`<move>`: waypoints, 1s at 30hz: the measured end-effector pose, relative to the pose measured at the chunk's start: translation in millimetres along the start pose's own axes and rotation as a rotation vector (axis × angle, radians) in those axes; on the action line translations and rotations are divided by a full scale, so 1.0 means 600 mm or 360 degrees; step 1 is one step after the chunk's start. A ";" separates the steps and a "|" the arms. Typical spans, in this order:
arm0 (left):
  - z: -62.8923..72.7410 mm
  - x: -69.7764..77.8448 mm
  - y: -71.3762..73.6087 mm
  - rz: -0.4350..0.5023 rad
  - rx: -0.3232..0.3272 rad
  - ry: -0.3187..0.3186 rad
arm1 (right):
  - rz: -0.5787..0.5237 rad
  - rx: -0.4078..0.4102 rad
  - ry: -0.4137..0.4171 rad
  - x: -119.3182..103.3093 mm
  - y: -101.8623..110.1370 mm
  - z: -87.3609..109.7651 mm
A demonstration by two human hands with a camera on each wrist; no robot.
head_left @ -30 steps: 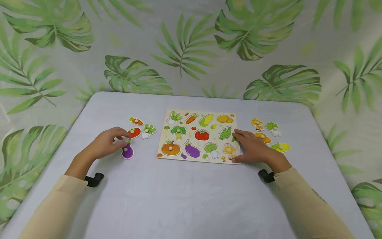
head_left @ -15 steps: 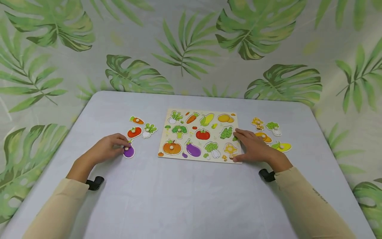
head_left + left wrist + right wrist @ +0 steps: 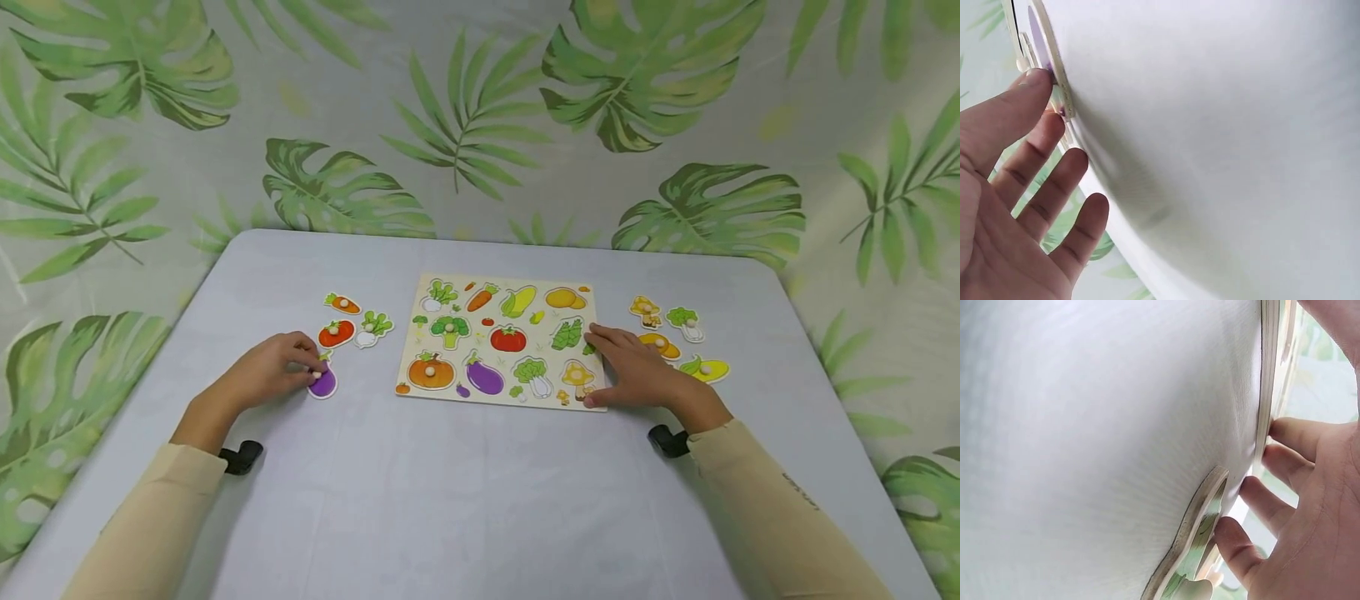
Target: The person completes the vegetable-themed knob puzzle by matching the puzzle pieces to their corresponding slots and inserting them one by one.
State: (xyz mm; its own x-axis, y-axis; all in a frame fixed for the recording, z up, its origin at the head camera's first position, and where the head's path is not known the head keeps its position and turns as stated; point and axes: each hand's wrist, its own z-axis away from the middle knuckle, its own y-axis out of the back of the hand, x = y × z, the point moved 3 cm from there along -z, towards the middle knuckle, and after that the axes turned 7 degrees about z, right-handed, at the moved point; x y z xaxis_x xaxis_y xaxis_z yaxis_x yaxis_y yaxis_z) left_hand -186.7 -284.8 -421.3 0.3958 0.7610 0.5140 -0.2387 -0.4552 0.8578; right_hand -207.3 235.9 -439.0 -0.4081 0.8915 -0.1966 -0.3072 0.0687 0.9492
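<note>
The left hand (image 3: pixel 273 367) has its thumb and forefinger pinching the eggplant piece (image 3: pixel 323 386), which sits at the near end of the loose pieces left of the puzzle board (image 3: pixel 417 342); the fingertips cover part of its upper half, and it is hard to be sure whether the grip takes the pale knob or the wood just beside it. The left wrist view shows that piece nearly edge-on and cut off at the top, with the other three fingers apart from one another. Beyond it, the tomato piece (image 3: pixel 336 333), carrot piece (image 3: pixel 342 303) and turnip piece (image 3: pixel 372 329) show whole. The right hand (image 3: pixel 637 371) lies with its fingers spread against the board's right edge, thumb at the near corner, hiding a stretch of that edge. It also screens the left end of the potato piece (image 3: pixel 660 347) and part of the corn piece (image 3: pixel 707 369); the mushroom piece (image 3: pixel 646 312) and bok choy piece (image 3: pixel 686 325) are in plain sight. In the right wrist view a green-faced piece (image 3: pixel 1194 550) runs out of the bottom, its identity unclear. Both sleeves leave the lower edge above the white worktop (image 3: pixel 480 500), the right one's lettering too small to read.
</note>
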 end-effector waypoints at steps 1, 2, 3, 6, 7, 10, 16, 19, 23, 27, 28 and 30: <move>0.001 -0.001 0.000 0.0011 0.0004 0.0008 | 0.0002 -0.0001 0.0001 0.000 0.000 0.000; 0.002 -0.003 0.000 0.0025 0.0010 0.0017 | 0.0003 -0.0003 0.0000 0.000 -0.001 0.000; 0.004 -0.003 0.000 0.0036 0.0014 0.0028 | 0.0003 -0.0001 0.0000 0.000 -0.001 0.000; 0.006 -0.002 0.001 0.0066 0.0028 0.0039 | 0.0001 0.0003 0.0003 -0.001 0.000 0.000; 0.006 -0.002 0.001 0.0078 0.0035 0.0043 | -0.0001 0.0006 0.0002 -0.002 0.001 0.001; 0.007 0.001 0.003 0.0096 0.0050 0.0049 | -0.0003 0.0010 0.0000 -0.003 0.002 0.002; 0.004 0.003 -0.002 0.0081 0.0007 0.0113 | -0.0015 0.0017 0.0009 -0.003 0.001 0.002; -0.002 0.004 -0.004 0.0066 0.0000 0.0110 | -0.0019 0.0022 0.0016 -0.002 0.000 0.003; -0.008 0.005 -0.006 0.0078 -0.0007 0.0093 | -0.0015 0.0026 0.0014 -0.001 -0.001 0.003; -0.010 0.005 -0.008 0.0096 -0.0034 0.0112 | -0.0014 0.0022 0.0014 0.000 -0.002 0.003; -0.010 0.005 -0.008 0.0099 -0.0038 0.0124 | -0.0013 0.0020 0.0020 0.000 -0.001 0.002; -0.009 0.005 -0.009 0.0096 -0.0039 0.0138 | -0.0015 0.0013 0.0022 -0.001 -0.001 0.002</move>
State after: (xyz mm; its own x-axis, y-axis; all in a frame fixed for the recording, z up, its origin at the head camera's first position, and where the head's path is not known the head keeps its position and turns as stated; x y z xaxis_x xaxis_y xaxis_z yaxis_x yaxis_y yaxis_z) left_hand -189.1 -277.4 -424.3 0.3022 0.7700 0.5620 -0.2818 -0.4911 0.8243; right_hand -206.1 236.0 -439.1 -0.4172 0.8845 -0.2090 -0.3039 0.0810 0.9493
